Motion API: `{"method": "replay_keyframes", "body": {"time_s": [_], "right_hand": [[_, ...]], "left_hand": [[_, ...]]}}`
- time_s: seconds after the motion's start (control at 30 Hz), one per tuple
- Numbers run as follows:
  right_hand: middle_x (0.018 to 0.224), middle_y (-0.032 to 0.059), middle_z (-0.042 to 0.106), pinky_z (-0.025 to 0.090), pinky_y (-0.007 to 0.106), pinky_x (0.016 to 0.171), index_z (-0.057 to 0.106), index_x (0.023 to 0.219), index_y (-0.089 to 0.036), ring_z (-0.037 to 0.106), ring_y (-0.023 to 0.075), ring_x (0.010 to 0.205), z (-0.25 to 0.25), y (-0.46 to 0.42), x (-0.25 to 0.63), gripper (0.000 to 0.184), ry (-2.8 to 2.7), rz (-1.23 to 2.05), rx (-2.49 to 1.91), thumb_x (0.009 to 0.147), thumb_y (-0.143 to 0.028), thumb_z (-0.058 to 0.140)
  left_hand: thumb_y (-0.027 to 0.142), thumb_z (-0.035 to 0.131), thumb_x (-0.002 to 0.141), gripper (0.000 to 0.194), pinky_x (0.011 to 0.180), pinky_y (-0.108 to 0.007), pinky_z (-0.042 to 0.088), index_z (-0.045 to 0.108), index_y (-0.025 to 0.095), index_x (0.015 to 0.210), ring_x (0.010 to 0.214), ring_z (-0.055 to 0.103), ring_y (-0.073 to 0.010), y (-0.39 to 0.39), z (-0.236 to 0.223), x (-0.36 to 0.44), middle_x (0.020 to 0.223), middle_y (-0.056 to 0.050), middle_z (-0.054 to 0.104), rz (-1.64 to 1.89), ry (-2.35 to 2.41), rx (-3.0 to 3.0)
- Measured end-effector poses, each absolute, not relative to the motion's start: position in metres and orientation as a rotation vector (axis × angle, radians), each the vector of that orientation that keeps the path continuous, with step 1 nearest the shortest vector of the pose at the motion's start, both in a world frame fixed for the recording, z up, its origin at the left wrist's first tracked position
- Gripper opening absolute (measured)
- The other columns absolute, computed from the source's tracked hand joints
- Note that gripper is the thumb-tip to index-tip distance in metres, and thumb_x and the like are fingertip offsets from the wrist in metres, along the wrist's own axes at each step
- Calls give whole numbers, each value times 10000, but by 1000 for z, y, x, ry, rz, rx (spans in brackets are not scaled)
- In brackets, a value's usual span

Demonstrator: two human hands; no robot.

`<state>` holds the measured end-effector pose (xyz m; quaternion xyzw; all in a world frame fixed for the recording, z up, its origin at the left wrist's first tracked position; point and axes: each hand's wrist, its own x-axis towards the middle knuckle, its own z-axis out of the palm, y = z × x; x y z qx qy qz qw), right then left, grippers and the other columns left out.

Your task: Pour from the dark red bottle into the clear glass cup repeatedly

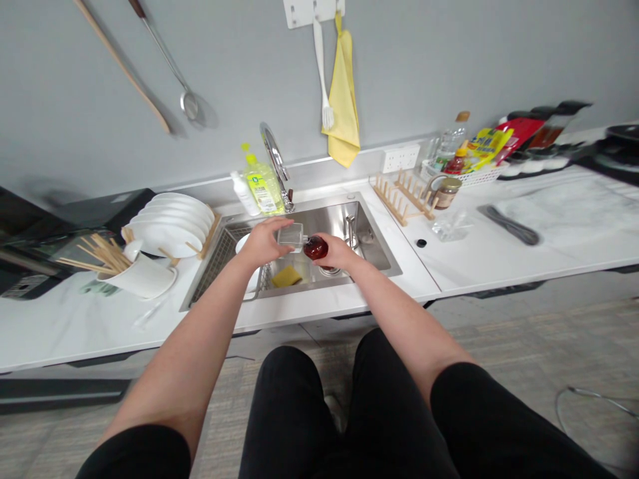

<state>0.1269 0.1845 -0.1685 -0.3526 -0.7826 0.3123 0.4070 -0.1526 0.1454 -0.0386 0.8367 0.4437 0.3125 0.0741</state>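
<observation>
Here the right hand closes narrowly around a rounded glass vessel of dark red liquid, with the fingers wrapped over its near side. The left hand lies palm-down, fingers curved onto the end of a transparent square glass piece; this grip is also narrow and appears to hold the piece. The piece and the vessel meet end to end, and this view cannot show whether they are one bottle or two separate items. Both hands and both held items are above the basin of a stainless steel sink.

Inside the sink, beneath the hands, lie a yellow sponge and a partly hidden white plate; a wire rack lines the sink's left side. Behind the sink stand a chrome gooseneck faucet, a yellow-green dish soap bottle and a white bottle. Left of the sink, white plates stand stacked on edge near a white cup of wooden chopsticks. Right of the sink are a wooden dish rack and a glass jar, with a white basket of bottles and packets beyond them. On the gray wall above the sink hang a yellow cloth and a white brush; farther left hang a wooden spoon and a metal ladle.
</observation>
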Motion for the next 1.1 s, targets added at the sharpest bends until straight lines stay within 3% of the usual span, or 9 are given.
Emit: {"method": "replay_keyframes", "body": {"time_s": [0.33, 0.67, 1.1], "right_hand": [[1491, 84, 794, 567, 530, 1240, 713, 1539, -314, 773, 349, 1370, -168, 183, 127, 964, -1957, 794, -899, 642, -270, 1067], [1412, 74, 825, 585, 481, 1189, 741, 1483, -281, 794, 333, 1304, -162, 178, 128, 899, -1967, 807, -912, 644, -277, 1066], [1427, 71, 818, 575, 498, 1208, 727, 1510, -297, 786, 338, 1321, -159, 176, 129, 921, -1948, 822, -902, 652, -290, 1062]], "left_hand": [[474, 954, 753, 716, 1217, -597, 585, 813, 223, 1408, 1295, 756, -388, 145, -36, -153, 1418, -140, 787, 912, 1327, 2524], [491, 951, 748, 703, 1222, -593, 587, 821, 224, 1385, 1289, 763, -387, 144, -30, -149, 1407, -136, 793, 888, 1337, 2538], [514, 941, 740, 713, 1229, -583, 582, 827, 237, 1387, 1292, 760, -387, 141, -22, -145, 1417, -132, 792, 859, 1366, 2544]]}}
